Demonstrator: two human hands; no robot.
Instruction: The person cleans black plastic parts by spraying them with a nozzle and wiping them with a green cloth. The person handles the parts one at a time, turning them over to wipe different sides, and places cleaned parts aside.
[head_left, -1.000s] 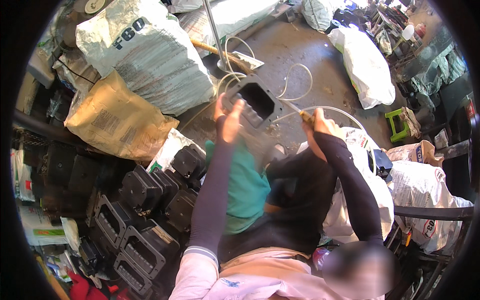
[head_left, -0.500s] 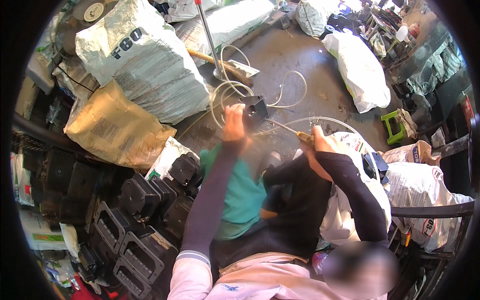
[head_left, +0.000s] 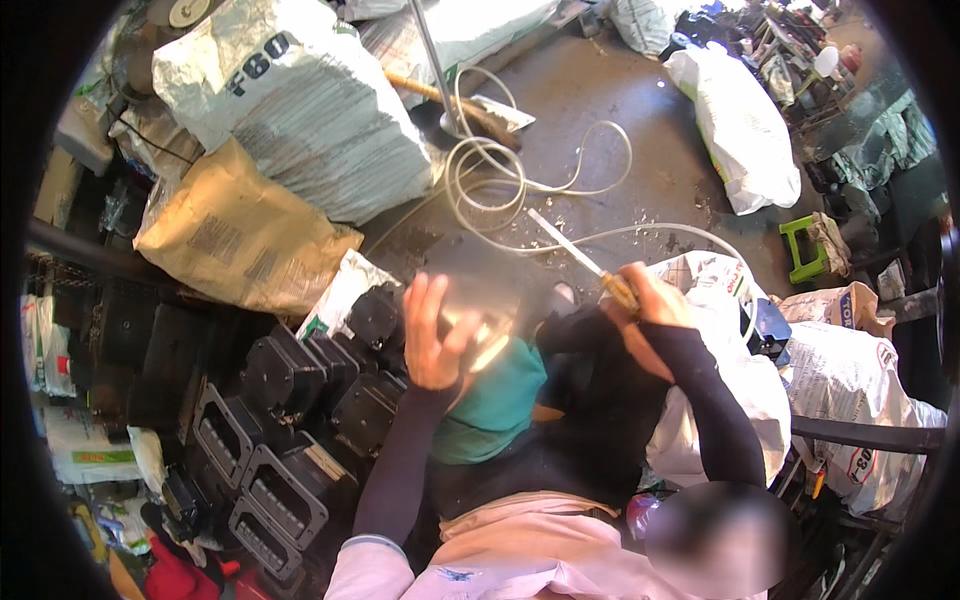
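My left hand (head_left: 432,335) is raised in front of me, its grip wrapped around one object (head_left: 478,310) that is blurred by motion; I cannot tell its kind, only that it sits against the palm with the fingers (head_left: 415,300) curled over its left edge. My right hand (head_left: 652,300) has its grip clamped on one nozzle tool (head_left: 585,262), a thin pale tube with a brass-coloured end that points up and to the left, away from the fist. One white hose (head_left: 520,185) lies coiled on the concrete floor (head_left: 650,160) beyond both hands. The blurred object sits left of the nozzle tool, the tube tip above and between the two grips (they do not touch). To my left stands a stack of black housings (head_left: 290,400), at least six. Three large sacks lie around: one grey (head_left: 300,110), one brown (head_left: 240,235), one white (head_left: 740,130).
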